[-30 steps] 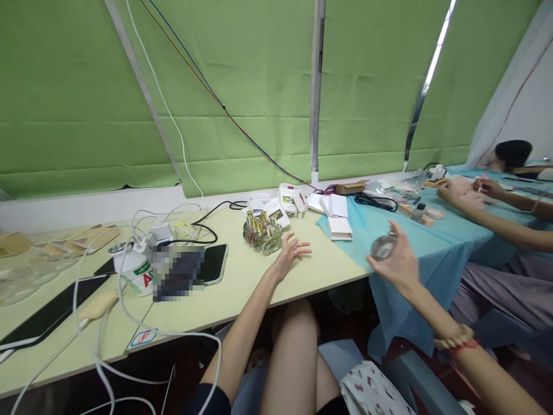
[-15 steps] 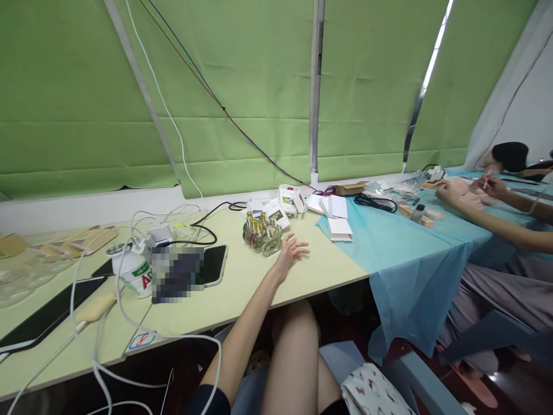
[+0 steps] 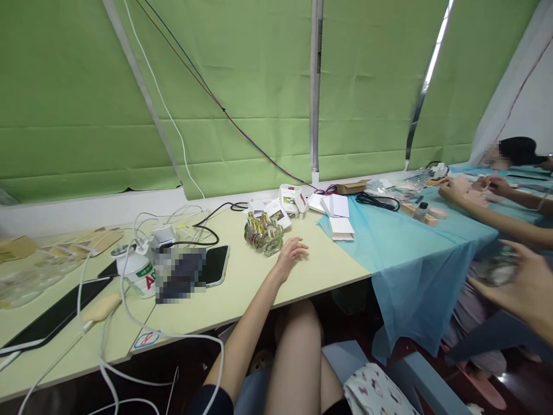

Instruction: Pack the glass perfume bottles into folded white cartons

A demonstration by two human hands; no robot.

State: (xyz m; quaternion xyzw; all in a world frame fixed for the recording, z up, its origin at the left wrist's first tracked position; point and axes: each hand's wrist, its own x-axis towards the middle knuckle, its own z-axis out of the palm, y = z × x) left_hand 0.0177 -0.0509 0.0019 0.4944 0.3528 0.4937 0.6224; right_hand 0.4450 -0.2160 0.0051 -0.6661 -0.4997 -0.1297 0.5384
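Observation:
My left hand (image 3: pixel 292 258) rests on the cream table with its fingers loosely stretched out and nothing in it. Just left of the fingers stands a cluster of small round glass bottles (image 3: pixel 273 244) with gold necks or caps. At the right edge of the view, my right hand (image 3: pixel 525 282) is raised in front of the blue cloth, its fingers wrapped round a clear glass bottle (image 3: pixel 499 265). Motion blurs this bottle, and its top cannot be made out. Small white boxes (image 3: pixel 341 229) lie behind and to the right of the left hand.
A phone (image 3: pixel 217 266), a white bottle (image 3: pixel 140 275), a tablet (image 3: pixel 56 314) and tangled white cables (image 3: pixel 185 336) occupy the left side. Blue cloth (image 3: pixel 401 248) covers the right table, where a co-worker's hands (image 3: pixel 458 190) handle something. A black cable (image 3: pixel 378 200) lies coiled there.
My right hand has come into view from the right, holding a glass bottle. My left hand stays on the table, its fingers drawn slightly closer together. The view has shifted slightly.

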